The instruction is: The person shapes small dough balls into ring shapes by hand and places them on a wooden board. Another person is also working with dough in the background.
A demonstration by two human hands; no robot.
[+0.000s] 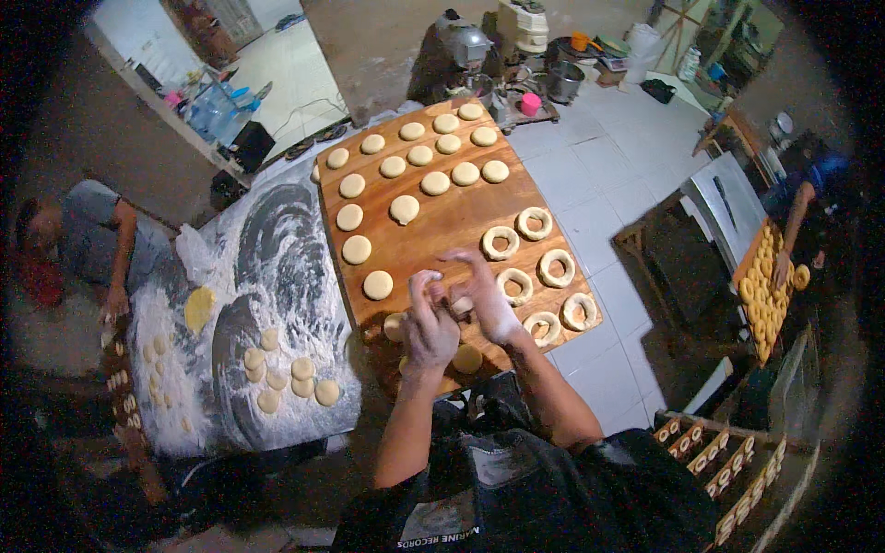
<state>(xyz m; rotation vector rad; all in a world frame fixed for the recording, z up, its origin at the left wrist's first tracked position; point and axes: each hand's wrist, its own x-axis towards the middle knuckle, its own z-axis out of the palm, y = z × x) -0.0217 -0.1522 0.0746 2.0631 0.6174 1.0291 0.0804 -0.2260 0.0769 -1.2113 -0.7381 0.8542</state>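
Note:
My left hand (430, 324), dusted with flour, is above the near part of a wooden board (442, 232), its fingers curled. Close against it, my right hand (489, 300) has its fingers stretched out toward the left. A small pale patch shows between the two hands; whether it is dough or a floury thumb I cannot make out. Flat round dough pieces (378, 285) lie along the board's left and far sides, and some sit partly hidden beneath my hands. Dough rings (514, 287) lie at the board's right, beside my right hand.
Left of the board, a floured table (277, 313) holds more dough rounds (302, 369) and a yellow disc (199, 309). One person (115, 300) works at far left, another (784, 267) at right beside a tray of rings (765, 295). A rack (737, 470) with ring-filled boards stands lower right.

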